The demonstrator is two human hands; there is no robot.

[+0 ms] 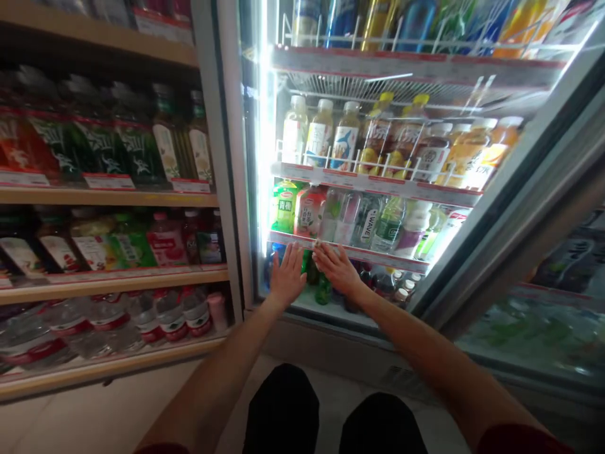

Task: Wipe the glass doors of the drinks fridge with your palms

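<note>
My left hand (288, 276) reaches into a lit drinks fridge, palm down with its fingers stretched out, near the price strip (373, 257) of a low shelf. To its right is my right hand (339, 270), its fingers also extended at the same strip. A small pale spot by its fingertips is too blurred to name. Just above the hands stand a green-labelled bottle (283, 205) and a red-labelled bottle (309, 211). Below and partly behind my hands, a green bottle (323, 290) and several dark bottles stand on the fridge floor.
Fridge shelves higher up hold rows of bottles behind a wire rail (359, 165). The fridge door (515, 208) slants across the right. Wooden shelves (113, 198) with bottled drinks fill the left. My knees (283, 410) are in front, above a tiled floor (70, 419).
</note>
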